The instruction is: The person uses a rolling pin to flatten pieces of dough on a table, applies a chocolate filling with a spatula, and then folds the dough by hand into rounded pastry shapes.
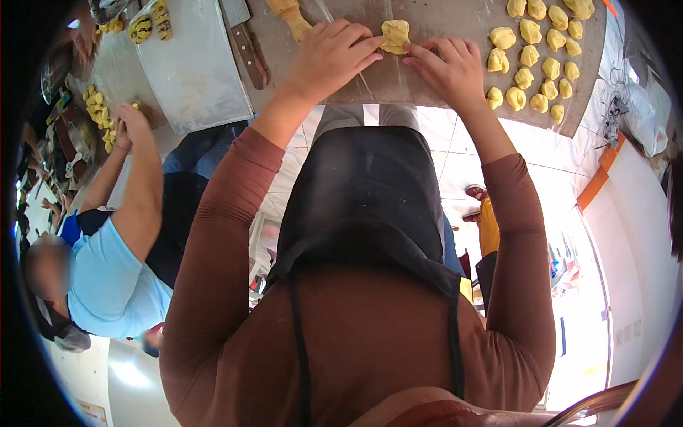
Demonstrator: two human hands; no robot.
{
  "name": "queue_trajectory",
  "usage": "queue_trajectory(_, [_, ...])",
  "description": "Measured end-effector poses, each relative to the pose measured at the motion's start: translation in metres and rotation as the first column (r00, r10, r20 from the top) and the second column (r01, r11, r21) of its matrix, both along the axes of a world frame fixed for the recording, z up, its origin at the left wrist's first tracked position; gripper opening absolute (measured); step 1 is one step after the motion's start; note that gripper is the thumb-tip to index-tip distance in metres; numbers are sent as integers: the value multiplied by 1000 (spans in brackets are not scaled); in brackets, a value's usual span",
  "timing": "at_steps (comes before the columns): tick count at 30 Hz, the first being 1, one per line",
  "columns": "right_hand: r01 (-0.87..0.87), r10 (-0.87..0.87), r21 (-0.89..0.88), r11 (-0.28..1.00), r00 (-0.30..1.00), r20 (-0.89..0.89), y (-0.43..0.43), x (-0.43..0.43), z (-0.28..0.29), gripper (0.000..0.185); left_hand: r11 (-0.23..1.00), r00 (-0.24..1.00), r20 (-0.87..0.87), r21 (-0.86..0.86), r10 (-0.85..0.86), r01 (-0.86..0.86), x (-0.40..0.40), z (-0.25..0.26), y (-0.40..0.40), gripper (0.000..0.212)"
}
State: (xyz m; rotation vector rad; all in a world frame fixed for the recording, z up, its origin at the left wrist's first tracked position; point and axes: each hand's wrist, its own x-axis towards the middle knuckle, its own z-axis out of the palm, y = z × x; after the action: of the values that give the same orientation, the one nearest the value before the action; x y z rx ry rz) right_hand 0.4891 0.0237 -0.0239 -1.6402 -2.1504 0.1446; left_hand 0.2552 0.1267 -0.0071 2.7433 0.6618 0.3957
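A flattened piece of yellow dough point(395, 36) lies on the brown work surface in front of me. The fingertips of my left hand point(341, 56) touch its left edge, and those of my right hand point(448, 66) touch its lower right edge. Whether the fingers pinch the dough, I cannot tell. Just beyond my left hand lies a wooden rolling pin point(290, 18), partly hidden by the hand. Several small lumps of yellow dough point(524, 78) are spread in loose rows to the right of my right hand.
Left of the rolling pin lies a wide-bladed knife with a wooden handle point(249, 56), beside a pale tray point(192, 69) that holds filled, dark-streaked dough pieces point(140, 29). A co-worker in a light blue shirt point(114, 283) handles dough at the left. The table's near edge point(368, 103) runs below my wrists.
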Motion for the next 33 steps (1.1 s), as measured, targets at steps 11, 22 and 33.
queue_trajectory(11, [-59, 63, 98, 993, 997, -39, 8, -3, -6, 23, 979, 985, 78, 127, 153, -162, 13, -14, -14, 20])
queue_trajectory(22, [45, -38, 25, 999, 975, -218, 14, -14, -5, 17, 996, 979, 186, 1, 86, -87, 16, -16, -2, 21])
queue_trajectory(33, [51, -376, -498, 866, 723, -579, 21, -10, 4, 22, 899, 921, 213, -372, 326, -232, 34, 0, 2, 17])
